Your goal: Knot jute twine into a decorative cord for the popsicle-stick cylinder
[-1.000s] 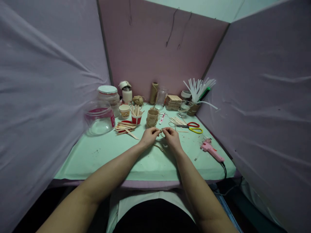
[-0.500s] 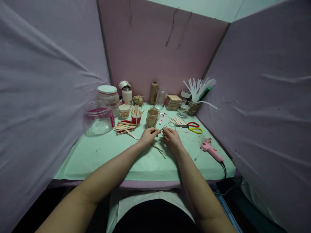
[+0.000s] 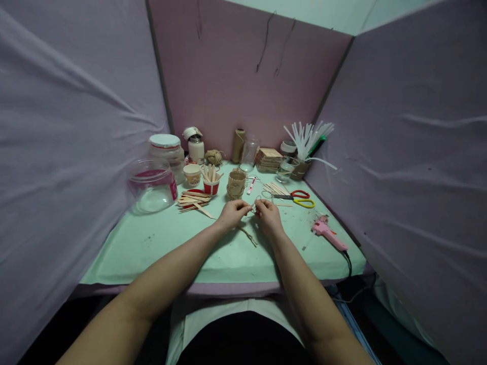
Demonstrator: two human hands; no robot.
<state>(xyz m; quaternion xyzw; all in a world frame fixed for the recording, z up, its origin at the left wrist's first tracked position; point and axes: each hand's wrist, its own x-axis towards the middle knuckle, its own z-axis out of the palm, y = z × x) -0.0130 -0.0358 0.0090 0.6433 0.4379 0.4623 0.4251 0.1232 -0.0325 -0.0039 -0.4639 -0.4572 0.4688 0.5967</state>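
Observation:
Both hands meet over the middle of the table, fingertips pinched close together. My left hand [image 3: 232,214] is closed on a thin piece of twine [image 3: 248,236], whose brown strands trail below onto the tabletop. My right hand [image 3: 269,218] pinches the same twine from the other side, and a small loop shows between the fingertips. Just beyond the hands stands a twine-covered cup [image 3: 236,184]. Scissors [image 3: 292,196] with red and yellow handles lie to the right of my right hand, next to thin wooden sticks [image 3: 274,188].
A pink glue gun [image 3: 329,234] rests at the right with its cord over the edge. Flat craft sticks [image 3: 195,199], a red cup [image 3: 211,187] and a clear plastic jar [image 3: 152,190] stand left. Behind are a twine ball [image 3: 213,157], wooden squares [image 3: 269,159] and white glue sticks [image 3: 306,141].
The view has shifted slightly, so things on the table appear a little further left. My hands stay together on the twine, and the loop above the right fingertips looks smaller.

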